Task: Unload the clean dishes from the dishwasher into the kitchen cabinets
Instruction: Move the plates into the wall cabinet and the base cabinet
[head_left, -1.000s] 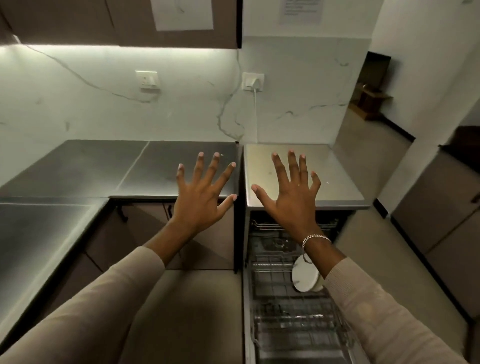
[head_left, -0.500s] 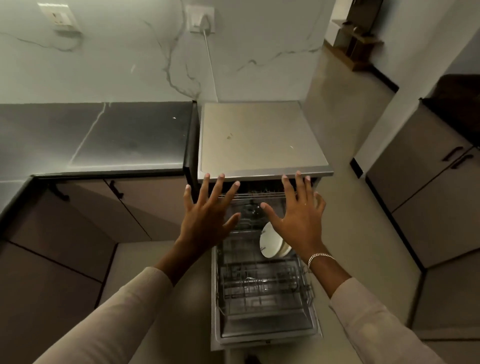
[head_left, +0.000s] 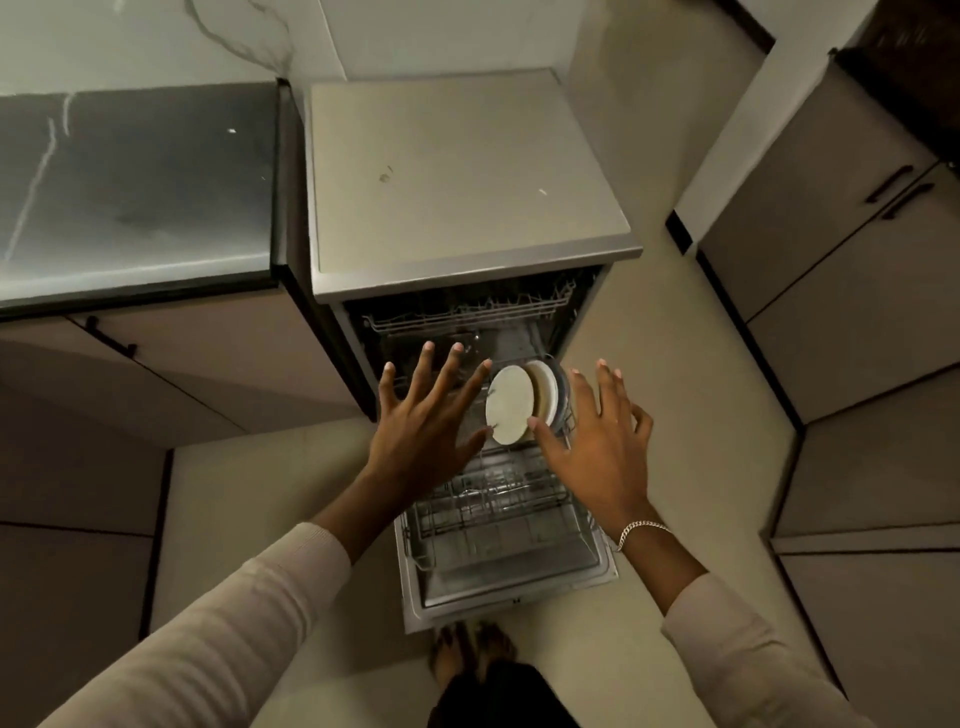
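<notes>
- Far left, the dark tabletop (head_left: 140, 182) is seen bare, with cabinet doors (head_left: 171, 374) shut below it; nothing has been put away there yet, by the look of it.
- The left hand (head_left: 423, 423) is held out over the open dishwasher (head_left: 467, 176), fingers spread wide, nothing gripped; its fingertips reach toward the left face of the plates.
- Between the two hands the plates (head_left: 511, 405) are found: a few standing on edge in the lower rack (head_left: 498, 509), near its back right corner, faces turned left and right, rims running front to back.
- The right hand (head_left: 597, 447) is splayed just as wide and empty; its thumb tip looks to be at, perhaps touching, the front plate's lower rim, so this hand is judged the nearer.
- A pinch from either side of the stack is what the coming lift seems to call for, upward out of the tines.
- Far right, more cabinets (head_left: 831, 260) stand closed.
</notes>
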